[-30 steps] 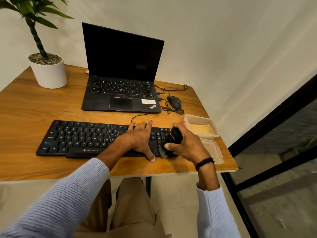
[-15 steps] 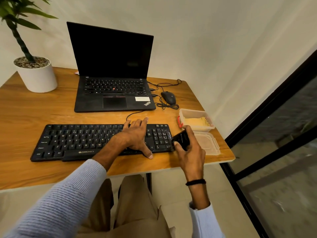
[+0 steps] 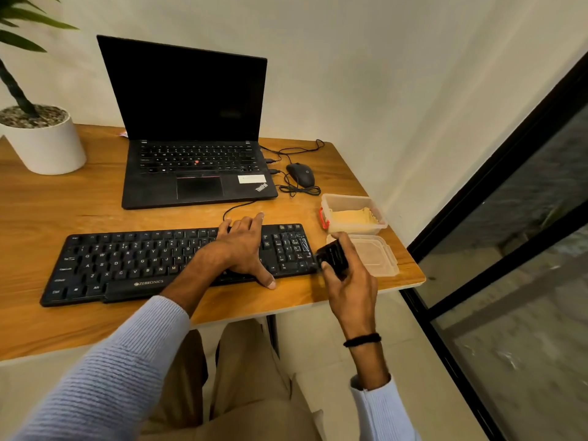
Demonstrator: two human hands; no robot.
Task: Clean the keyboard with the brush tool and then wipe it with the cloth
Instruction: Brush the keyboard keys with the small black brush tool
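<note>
A black keyboard [image 3: 133, 262] lies along the front of the wooden desk [image 3: 63, 211]. My left hand [image 3: 241, 246] rests flat on its right half, fingers spread, thumb at the front edge. My right hand [image 3: 350, 281] grips the black brush tool [image 3: 332, 257] just off the keyboard's right end, above the desk's front right corner. A yellow cloth [image 3: 353, 217] lies folded inside a clear plastic box [image 3: 378, 224] behind that hand.
The box's lid [image 3: 378, 259] lies flat by the desk's right edge. An open black laptop [image 3: 191, 128], a wired mouse [image 3: 300, 174] with looped cable, and a white plant pot [image 3: 41, 138] stand behind. A black-framed glass wall [image 3: 509, 218] runs along the right.
My right hand has lifted the brush tool off the keyboard's right end and turned it upward beside the lid. My left hand stays on the keys. The view shifted slightly.
</note>
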